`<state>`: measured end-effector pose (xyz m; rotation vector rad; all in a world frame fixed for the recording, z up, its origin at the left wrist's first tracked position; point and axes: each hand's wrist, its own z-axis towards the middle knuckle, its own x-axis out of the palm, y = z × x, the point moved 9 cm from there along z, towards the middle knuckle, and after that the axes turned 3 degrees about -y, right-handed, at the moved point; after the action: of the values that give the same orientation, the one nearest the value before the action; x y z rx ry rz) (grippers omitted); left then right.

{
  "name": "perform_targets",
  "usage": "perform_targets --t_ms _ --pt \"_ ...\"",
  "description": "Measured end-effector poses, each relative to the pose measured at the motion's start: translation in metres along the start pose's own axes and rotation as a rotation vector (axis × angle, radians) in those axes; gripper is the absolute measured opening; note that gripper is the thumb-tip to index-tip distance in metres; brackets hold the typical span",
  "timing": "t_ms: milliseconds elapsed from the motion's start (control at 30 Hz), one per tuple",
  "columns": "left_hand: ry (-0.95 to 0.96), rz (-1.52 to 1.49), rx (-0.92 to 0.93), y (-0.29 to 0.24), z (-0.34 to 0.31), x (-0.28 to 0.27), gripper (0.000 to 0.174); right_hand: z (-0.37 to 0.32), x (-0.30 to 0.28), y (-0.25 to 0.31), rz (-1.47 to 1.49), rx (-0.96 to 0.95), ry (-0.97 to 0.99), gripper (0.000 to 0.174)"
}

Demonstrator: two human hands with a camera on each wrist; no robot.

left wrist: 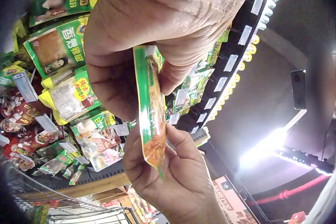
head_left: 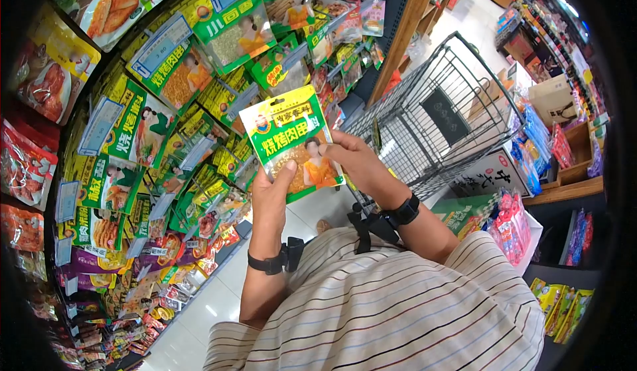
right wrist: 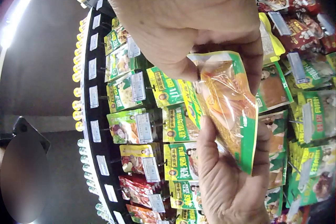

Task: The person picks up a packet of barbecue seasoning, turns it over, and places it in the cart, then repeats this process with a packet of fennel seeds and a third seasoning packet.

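A green and yellow seasoning packet [head_left: 285,135] with a clear window is held up in front of the chest by both hands. My left hand [head_left: 269,202] pinches its lower left edge, thumb lying on the front face. On the opposite side, my right hand [head_left: 367,169] grips the right edge, with the thumb over the printed picture. Orange-brown contents show through the plastic of the packet [right wrist: 228,98] in the right wrist view. Seen from the left wrist, the packet [left wrist: 148,108] appears nearly edge-on between the two hands.
To the left, a tall rack carries hanging seasoning packets [head_left: 142,122] behind price tags [head_left: 159,46]. A wire shopping cart [head_left: 424,119] stands ahead on the right. Beyond it are wooden shelves [head_left: 570,192] with goods and a white box of pink packages [head_left: 514,228]. Tiled floor [head_left: 222,291] shows below.
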<state>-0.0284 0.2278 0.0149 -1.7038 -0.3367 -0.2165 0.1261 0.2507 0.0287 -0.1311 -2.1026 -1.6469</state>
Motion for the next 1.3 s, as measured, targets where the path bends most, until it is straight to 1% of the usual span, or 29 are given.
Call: perform_targets --t_ms 133,467,633,733,833,933,1033,1300 --pt "-0.005 0.009 0.006 -0.002 0.000 0.002 0.032 0.005 -0.006 -0.005 -0.046 -0.020 0.000 0.027" --pt "0.011 0.022 0.006 -0.001 -0.001 0.003 0.032 0.002 -0.011 -0.011 -0.020 0.011 -0.036 0.025" --pt "0.010 0.020 0.010 -0.002 -0.001 0.003 0.033 -0.001 -0.004 -0.003 -0.010 0.006 -0.022 0.024" --pt "0.005 0.006 0.000 -0.002 -0.004 0.004 0.033 -0.003 0.001 0.004 0.003 0.005 -0.018 0.025" --pt "0.001 0.014 -0.002 -0.001 -0.003 0.003 0.033 0.002 -0.008 -0.009 -0.043 0.000 0.028 0.033" --pt "-0.001 0.021 -0.006 0.001 -0.003 0.002 0.033 0.003 -0.011 -0.014 -0.021 0.034 0.032 0.033" --pt "0.003 0.020 -0.008 0.001 -0.004 0.002 0.033 -0.003 -0.003 -0.001 0.003 0.001 -0.006 0.027" --pt "0.021 0.016 -0.005 0.000 -0.003 0.004 0.033 -0.003 -0.003 -0.003 0.021 0.012 -0.018 0.026"
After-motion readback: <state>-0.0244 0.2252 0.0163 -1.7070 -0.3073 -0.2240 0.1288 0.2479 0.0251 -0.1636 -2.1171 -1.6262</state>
